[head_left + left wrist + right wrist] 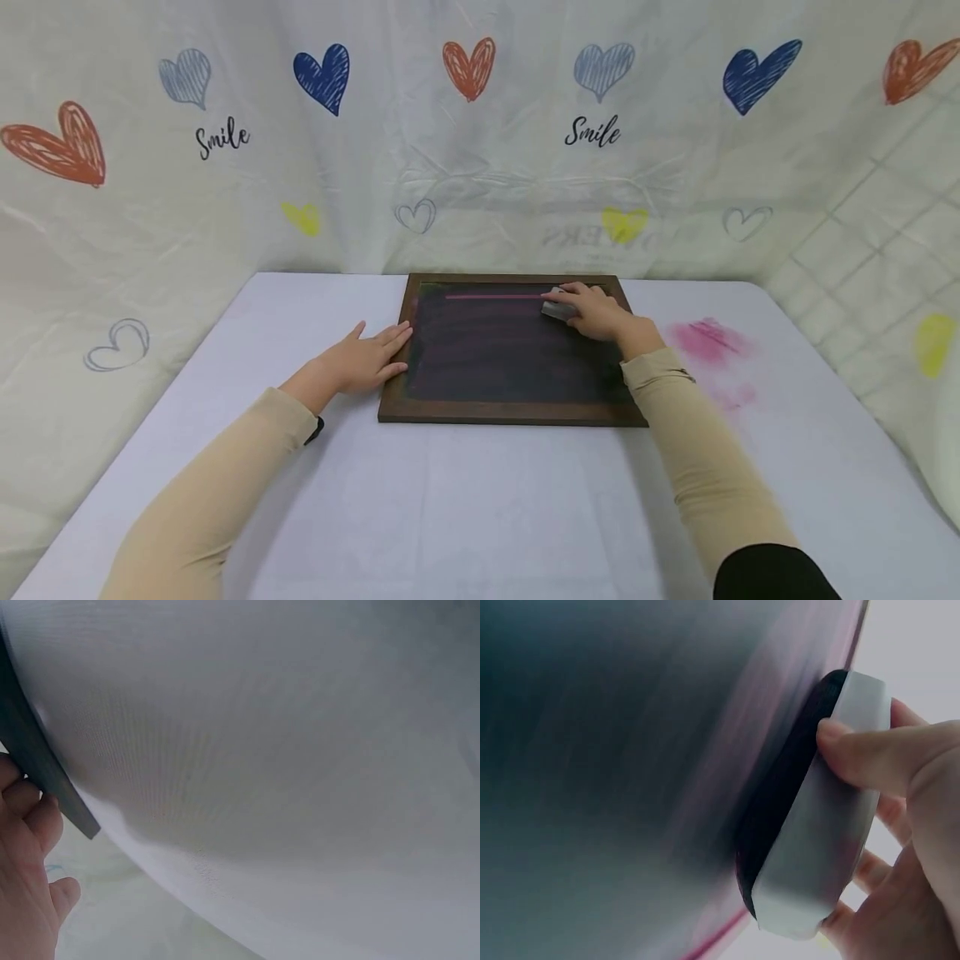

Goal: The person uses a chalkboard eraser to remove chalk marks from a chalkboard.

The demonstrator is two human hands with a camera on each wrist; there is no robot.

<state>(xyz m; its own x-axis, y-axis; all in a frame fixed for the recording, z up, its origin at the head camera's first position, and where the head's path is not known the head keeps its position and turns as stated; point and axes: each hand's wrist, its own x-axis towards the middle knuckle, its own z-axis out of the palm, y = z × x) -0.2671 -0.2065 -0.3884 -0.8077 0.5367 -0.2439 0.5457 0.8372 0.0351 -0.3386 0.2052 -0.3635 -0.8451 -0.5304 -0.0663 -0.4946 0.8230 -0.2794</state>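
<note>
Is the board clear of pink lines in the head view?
No, a pink line runs near the far edge of the board, to the left of the eraser.

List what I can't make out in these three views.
Head: where the pink line ends on the right, covered by eraser and right hand.
Head: part of the brown frame, behind the right sleeve.
Left wrist: part of the left hand, cut off by the left edge.
Right wrist: the eraser's underside, turned toward the chalkboard.
</note>
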